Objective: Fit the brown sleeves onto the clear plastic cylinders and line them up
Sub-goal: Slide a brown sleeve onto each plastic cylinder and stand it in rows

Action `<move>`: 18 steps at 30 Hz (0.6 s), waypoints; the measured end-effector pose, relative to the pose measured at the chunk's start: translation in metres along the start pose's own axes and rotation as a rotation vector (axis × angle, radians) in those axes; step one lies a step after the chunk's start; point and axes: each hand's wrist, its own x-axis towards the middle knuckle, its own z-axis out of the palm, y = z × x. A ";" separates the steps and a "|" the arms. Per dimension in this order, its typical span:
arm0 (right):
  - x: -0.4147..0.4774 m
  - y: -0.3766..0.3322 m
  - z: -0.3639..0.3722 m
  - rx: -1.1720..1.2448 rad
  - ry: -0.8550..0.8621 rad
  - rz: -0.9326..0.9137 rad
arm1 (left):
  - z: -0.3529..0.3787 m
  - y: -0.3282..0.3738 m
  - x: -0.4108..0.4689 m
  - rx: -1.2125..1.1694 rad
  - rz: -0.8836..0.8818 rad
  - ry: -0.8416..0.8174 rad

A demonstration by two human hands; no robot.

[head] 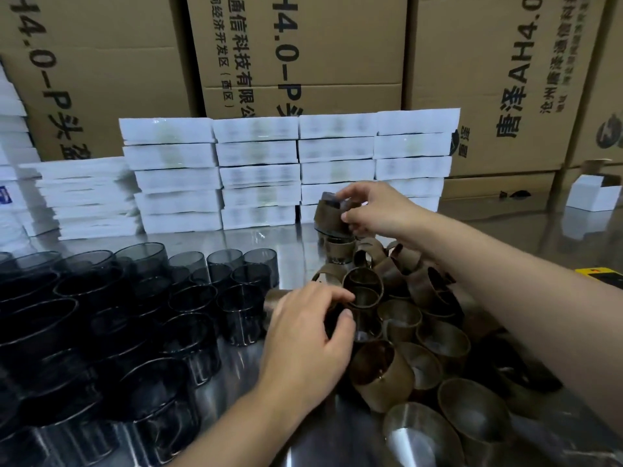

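Fingers [330, 293] of the left hand [310, 338] curl round a brown sleeve [274, 298] lying on its side, long axis left-right. We cannot see its right end under the palm. Right of it, loose sleeves [384, 369] lie in a heap, axes every way, the nearest cut off by the frame; we could not count them. To the left, clear cylinders [242, 318] stand upright on the steel table [269, 241], well over a dozen. Farther back, the right hand [377, 210] pinches one sleeved cylinder [332, 217] above the heap, axis near upright, slightly tipped. Behind: white packs [259, 173] in four columns, then cartons [303, 45].
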 end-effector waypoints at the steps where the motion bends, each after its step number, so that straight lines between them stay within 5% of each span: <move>1: 0.006 0.003 0.004 -0.032 -0.026 0.022 | 0.000 -0.001 0.001 -0.027 -0.012 -0.006; 10: 0.034 0.032 0.028 -0.226 -0.212 0.190 | 0.002 0.000 0.000 0.000 0.131 -0.031; 18: 0.037 0.050 0.032 -0.383 -0.159 0.234 | 0.003 0.001 0.000 -0.026 0.139 -0.052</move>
